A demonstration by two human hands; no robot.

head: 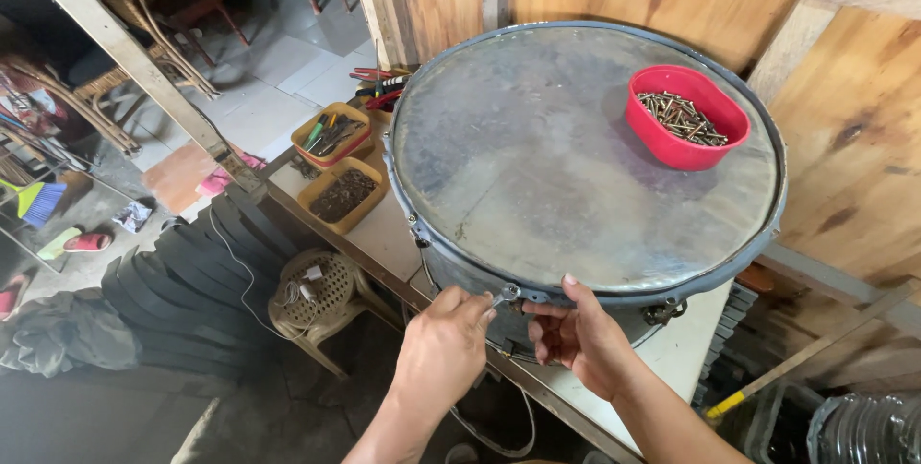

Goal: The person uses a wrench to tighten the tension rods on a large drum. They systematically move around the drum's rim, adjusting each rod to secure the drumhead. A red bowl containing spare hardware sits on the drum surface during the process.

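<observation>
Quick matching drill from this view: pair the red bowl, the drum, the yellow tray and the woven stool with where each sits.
1. red bowl
2. drum
3. yellow tray
4. woven stool

A. on the floor below the bench
B. on the drumhead, far right
C. on the bench, both hands at its near rim
D. on the bench, left of the drum

Pairs: 1-B, 2-C, 3-D, 4-A
</observation>
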